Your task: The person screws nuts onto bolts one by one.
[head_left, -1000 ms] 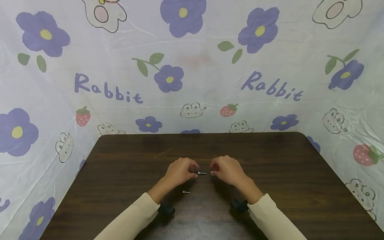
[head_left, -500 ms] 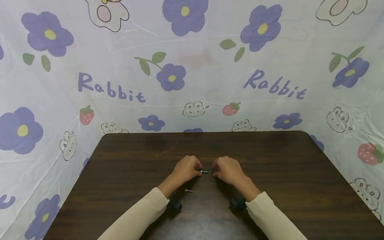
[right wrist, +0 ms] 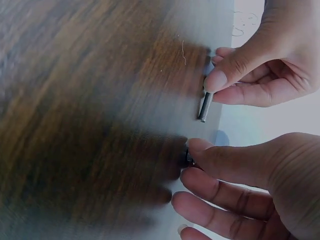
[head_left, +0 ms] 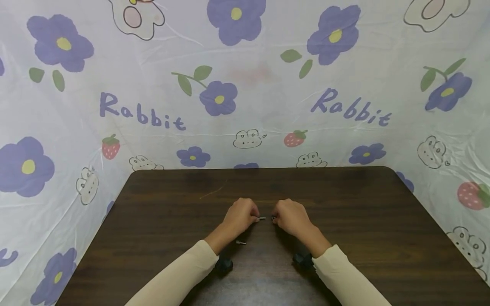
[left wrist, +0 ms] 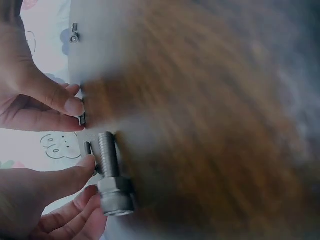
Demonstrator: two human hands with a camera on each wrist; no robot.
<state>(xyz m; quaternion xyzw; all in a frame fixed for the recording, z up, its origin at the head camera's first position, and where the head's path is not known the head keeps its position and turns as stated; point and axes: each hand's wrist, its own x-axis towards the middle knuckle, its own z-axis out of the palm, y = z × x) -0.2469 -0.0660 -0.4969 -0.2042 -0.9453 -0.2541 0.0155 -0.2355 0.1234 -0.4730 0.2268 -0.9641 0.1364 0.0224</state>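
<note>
Near the middle of the table, my left hand [head_left: 239, 216] pinches a bolt [right wrist: 205, 107] between thumb and fingers. Its threaded end sticks out toward the right; the head is hidden in the fingers. Across a small gap, my right hand [head_left: 292, 216] pinches a small dark nut [right wrist: 190, 158], mostly covered by the fingertips. The bolt and the nut are apart. A second bolt [left wrist: 109, 157] with a nut [left wrist: 114, 184] on its shank, close to the head, lies on the table nearer to me, below the left hand.
The dark wooden table [head_left: 344, 221] is backed by a pale printed cloth [head_left: 264, 106] on three sides. A black wrist camera [head_left: 223, 265] hangs under the left wrist, another camera [head_left: 302, 261] under the right. A small metal piece [left wrist: 74, 34] shows far off in the left wrist view.
The left hand has moved slightly right and closed on the bolt, which has shifted a little right with it. The right hand, near its former place, now visibly pinches the nut.
</note>
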